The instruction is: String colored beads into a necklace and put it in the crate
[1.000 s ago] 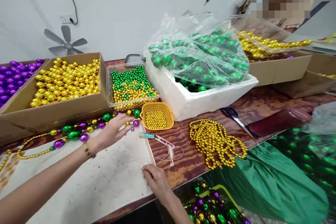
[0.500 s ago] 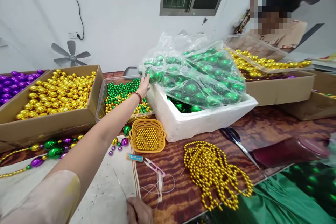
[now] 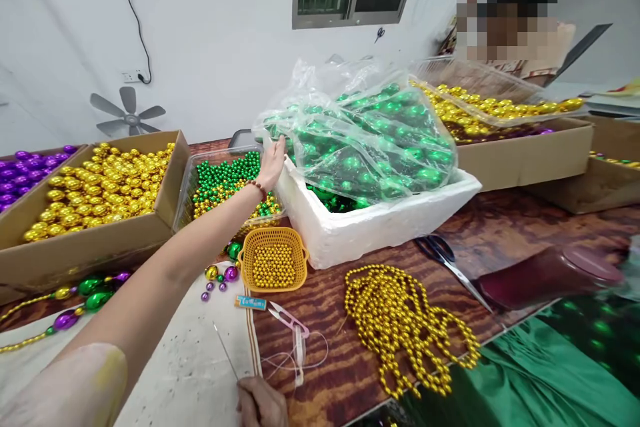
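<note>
My left hand reaches out with its fingers extended, at the left wall of a white foam box and close to a clear plastic bag full of shiny green beads. Whether the fingertips press on the bag or only on the box, I cannot tell. At the lower edge, my right hand is closed on a long thin needle, its tip up over a pale cloth. Beside the foam box stands a yellow basket of small gold beads.
Thread snips, thread and a blue packet lie near the cloth. Gold bead strands and black-handled scissors are to the right. Boxes of gold beads and a clear tub stand left. A person is across the table.
The camera view has shifted slightly. My left hand stays by the foam box, its fingers a little straighter. The needle in my right hand stays pointing up and left.
</note>
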A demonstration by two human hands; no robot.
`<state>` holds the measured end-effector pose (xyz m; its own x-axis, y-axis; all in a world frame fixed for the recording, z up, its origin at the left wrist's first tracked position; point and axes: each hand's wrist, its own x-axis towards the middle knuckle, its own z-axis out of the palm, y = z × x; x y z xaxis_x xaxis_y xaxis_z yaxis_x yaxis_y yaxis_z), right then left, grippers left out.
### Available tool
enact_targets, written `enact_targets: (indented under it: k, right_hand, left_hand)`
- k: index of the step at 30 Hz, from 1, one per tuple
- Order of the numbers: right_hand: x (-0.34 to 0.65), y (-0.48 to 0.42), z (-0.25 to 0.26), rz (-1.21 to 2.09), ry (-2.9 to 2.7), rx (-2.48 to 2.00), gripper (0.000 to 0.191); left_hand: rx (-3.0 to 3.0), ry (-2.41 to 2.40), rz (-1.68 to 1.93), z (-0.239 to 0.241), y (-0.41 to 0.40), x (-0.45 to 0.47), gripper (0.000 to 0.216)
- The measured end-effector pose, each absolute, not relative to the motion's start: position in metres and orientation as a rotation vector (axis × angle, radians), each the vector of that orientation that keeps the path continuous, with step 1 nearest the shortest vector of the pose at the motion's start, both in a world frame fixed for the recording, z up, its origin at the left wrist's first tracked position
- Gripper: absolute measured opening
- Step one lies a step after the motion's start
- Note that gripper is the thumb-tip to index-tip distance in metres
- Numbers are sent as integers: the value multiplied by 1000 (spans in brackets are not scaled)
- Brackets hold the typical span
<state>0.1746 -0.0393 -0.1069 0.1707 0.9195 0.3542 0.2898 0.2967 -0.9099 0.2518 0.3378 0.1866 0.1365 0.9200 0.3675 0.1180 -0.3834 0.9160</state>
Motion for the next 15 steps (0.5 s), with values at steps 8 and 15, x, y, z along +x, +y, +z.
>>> enact_targets:
  k: [8,15]
  right_hand:
    - [172,-41,-101,789,-1284,-1254,40]
    - [176,-42,-90,876,-1244,-1231,45]
  left_hand:
    - [2693,427,1234,142,246,236,16]
    - [2631,512,929,211,288,303,51]
